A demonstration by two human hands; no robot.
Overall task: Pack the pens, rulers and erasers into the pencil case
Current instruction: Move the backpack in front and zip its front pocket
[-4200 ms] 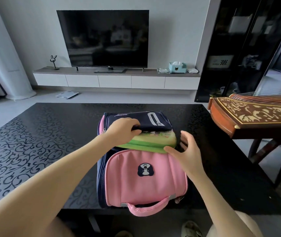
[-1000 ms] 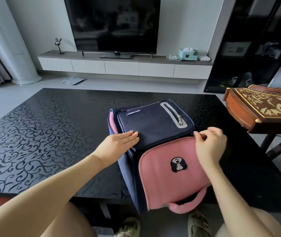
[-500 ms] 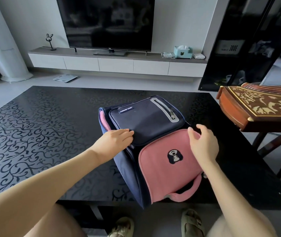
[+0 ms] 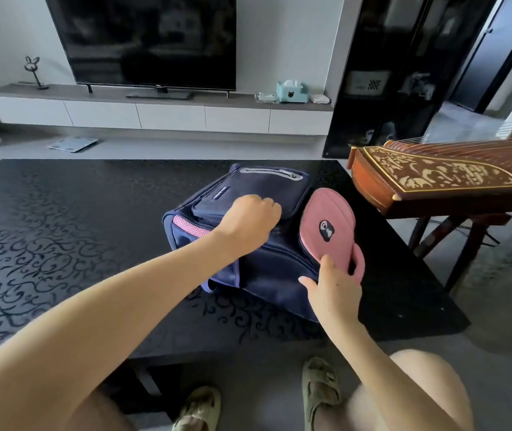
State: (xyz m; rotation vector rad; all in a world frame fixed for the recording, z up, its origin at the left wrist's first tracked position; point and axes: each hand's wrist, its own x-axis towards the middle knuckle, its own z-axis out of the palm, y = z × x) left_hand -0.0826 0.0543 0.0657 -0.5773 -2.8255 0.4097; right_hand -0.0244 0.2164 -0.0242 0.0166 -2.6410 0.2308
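Observation:
A navy and pink backpack (image 4: 267, 269) lies on the black patterned table (image 4: 61, 244), zipped shut. Its pink top flap (image 4: 326, 225) with a small dog badge faces right. My left hand (image 4: 248, 217) sits on the navy front pocket with its fingers curled into the fabric at the pocket's edge. My right hand (image 4: 331, 287) holds the bag's near corner beside the pink handle (image 4: 357, 262), thumb on the flap. No pencil case, pens, rulers or erasers are in view.
A wooden zither (image 4: 435, 178) on a stand juts in close to the table's right side. The table's near edge is just above my knees and sandals. A TV (image 4: 152, 38) and low white cabinet stand behind.
The backpack has swung round, so its pink flap now points right. My left hand went from flat to curled on the pocket. My right hand slid down to the handle end.

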